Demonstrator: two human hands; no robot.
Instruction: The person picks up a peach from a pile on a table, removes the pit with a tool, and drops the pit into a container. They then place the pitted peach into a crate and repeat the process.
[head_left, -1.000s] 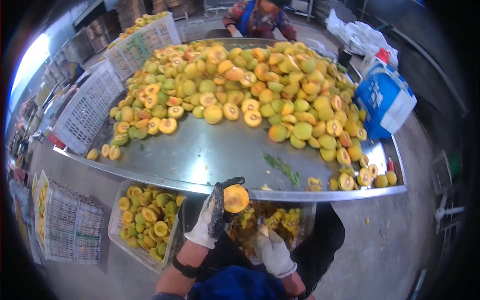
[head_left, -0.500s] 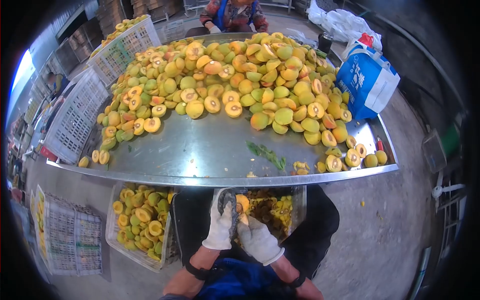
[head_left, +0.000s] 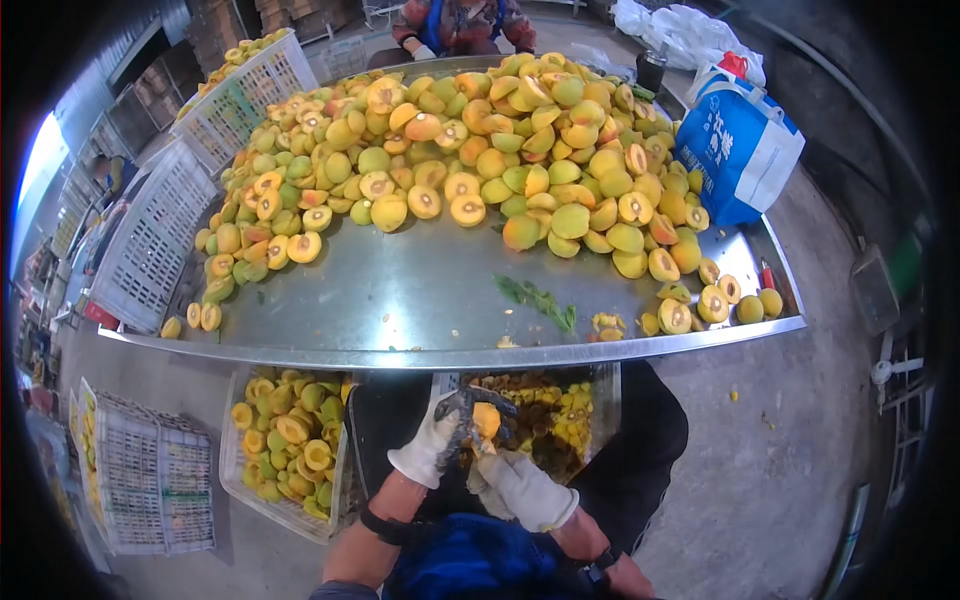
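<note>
My left hand [head_left: 437, 432], in a white glove with dark palm and fingers, is closed around a yellow-orange peach half [head_left: 486, 420] below the tray's front edge. My right hand [head_left: 528, 490], also gloved, is closed just below it, its fingertips near the fruit. Whatever it grips is too small and hidden to name. Beneath both hands stands a crate [head_left: 606, 405] with yellow and brownish fruit scraps. To the left, another crate [head_left: 232, 470] holds hollowed peach halves [head_left: 292, 430].
A metal tray table [head_left: 370, 290] bears a big heap of peach halves [head_left: 430, 150], with leaves [head_left: 537, 303] near the front. White crates [head_left: 150, 235] stand at left, and a blue bag [head_left: 735, 150] at right. Across the tray sits another person [head_left: 465, 25].
The view has shifted slightly. My left hand has tilted, its dark fingers now spread around the peach half, which shows more. My right hand remains just below the fruit.
</note>
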